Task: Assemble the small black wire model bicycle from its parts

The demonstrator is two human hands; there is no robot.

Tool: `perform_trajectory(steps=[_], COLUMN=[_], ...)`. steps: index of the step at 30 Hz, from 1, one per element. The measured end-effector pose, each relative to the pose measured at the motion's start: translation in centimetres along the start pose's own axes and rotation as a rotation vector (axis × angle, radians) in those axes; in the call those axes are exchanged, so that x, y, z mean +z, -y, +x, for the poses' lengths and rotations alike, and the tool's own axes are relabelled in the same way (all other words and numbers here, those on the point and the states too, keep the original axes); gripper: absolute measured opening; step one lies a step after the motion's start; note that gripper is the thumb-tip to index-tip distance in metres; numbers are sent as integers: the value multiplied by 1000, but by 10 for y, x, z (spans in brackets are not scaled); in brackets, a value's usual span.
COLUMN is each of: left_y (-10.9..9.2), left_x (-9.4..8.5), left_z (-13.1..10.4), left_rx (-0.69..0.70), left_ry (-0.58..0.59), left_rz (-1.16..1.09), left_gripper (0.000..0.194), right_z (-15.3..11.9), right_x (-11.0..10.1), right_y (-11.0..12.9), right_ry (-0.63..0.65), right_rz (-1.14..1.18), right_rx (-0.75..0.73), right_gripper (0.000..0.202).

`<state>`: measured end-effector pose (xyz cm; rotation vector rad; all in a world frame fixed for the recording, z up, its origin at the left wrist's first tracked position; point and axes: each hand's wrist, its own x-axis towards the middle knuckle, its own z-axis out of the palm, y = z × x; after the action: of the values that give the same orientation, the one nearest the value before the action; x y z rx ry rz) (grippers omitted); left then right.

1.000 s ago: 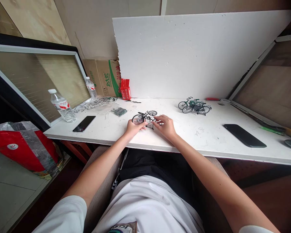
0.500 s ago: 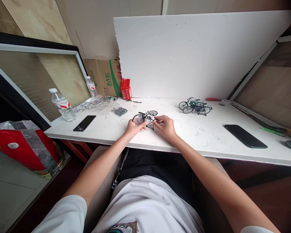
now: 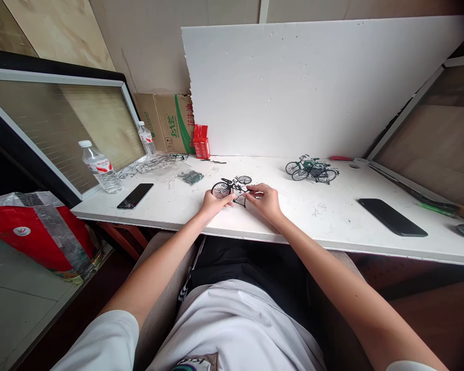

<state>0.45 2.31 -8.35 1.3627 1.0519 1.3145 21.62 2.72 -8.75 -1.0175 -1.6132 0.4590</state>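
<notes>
White foam board point(image 3: 313, 87) backs the work surface, a white table point(image 3: 332, 216) set between a framed glass panel point(image 3: 62, 129) on the left and a second panel leaning on the right. Toward the rear left stands a cardboard box point(image 3: 170, 123) with a red carton point(image 3: 201, 141) beside it, and two water bottles point(image 3: 100, 167) stand along the left edge. Two dark phones lie flat — one point(image 3: 135, 196) near the left bottle, the other point(image 3: 392, 217) well to the right. A finished green model bicycle point(image 3: 311, 169) stands apart at the rear right; wire parts point(image 3: 154, 164) and a small dark packet point(image 3: 191, 178) lie at the rear left.

The black model bicycle point(image 3: 230, 188) stands upright near the front edge, centre of the table, between both hands. The left hand point(image 3: 213, 202) rests on the surface, fingers curled and pressed together, thumb and forefinger closing on the frame just below the spoked wheel. The right hand point(image 3: 266, 202) meets it from the other side — its fingertips point(image 3: 251, 189) pinch at a small part by the far wheel; what exactly they hold is too small to tell.

Judgement: the step in hand appears to be a fine fitting on the model. It is best done with the left hand keeping the frame steady against the table, wrists resting, and the right applying light pressure along the part's own line; force on the thin spokes or stand risks bending them.
</notes>
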Motion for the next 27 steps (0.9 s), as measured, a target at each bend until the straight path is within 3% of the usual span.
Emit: perform_trajectory(steps=[13,27], left_y=[0,5], left_x=[-1,-11], left_z=[3,13], left_rx=[-19,-98], left_ry=[-16,-2], left_rz=[-48,-377], left_gripper=[38,36], right_z=[-2,3], right_x=[1,0], right_y=[7,7], right_ry=[-5,95], right_rz=[43,290], right_rx=[34,107], right_gripper=[47,47])
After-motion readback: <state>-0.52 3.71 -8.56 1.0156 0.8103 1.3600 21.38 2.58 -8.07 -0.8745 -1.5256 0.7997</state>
